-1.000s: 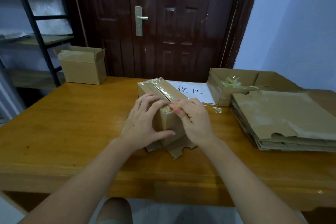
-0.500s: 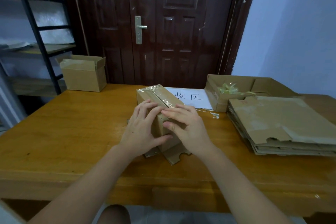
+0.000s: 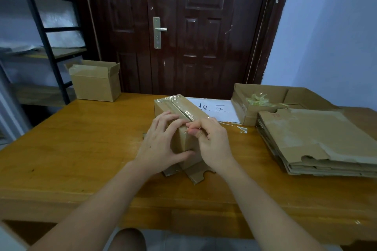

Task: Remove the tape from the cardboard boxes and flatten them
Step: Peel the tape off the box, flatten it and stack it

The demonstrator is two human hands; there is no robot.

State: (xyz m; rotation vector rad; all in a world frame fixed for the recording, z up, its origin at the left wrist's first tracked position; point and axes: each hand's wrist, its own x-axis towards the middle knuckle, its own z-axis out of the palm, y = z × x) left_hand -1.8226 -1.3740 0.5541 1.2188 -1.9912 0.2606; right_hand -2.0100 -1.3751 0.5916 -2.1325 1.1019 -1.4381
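A small cardboard box (image 3: 183, 144) stands in the middle of the wooden table (image 3: 81, 144), its bottom flaps splayed out under it. Clear tape (image 3: 184, 107) runs along its top seam. My left hand (image 3: 161, 144) grips the box's near end, fingers over the top edge and thumb against the front face. My right hand (image 3: 212, 142) is curled at the near top corner, with thumb and forefinger pinching the end of the tape.
A stack of flattened boxes (image 3: 318, 140) lies on the right. Behind it an open box (image 3: 240, 108) holds balled-up tape (image 3: 259, 100). A white paper sheet (image 3: 216, 108) lies beyond the box. Another open box (image 3: 95, 83) stands at the far left corner. A shelf rack (image 3: 47, 47) stands left of the table.
My right hand has curled tighter and now pinches the tape end at the box's near top corner. My left hand keeps its hold. The camera view has shifted slightly.
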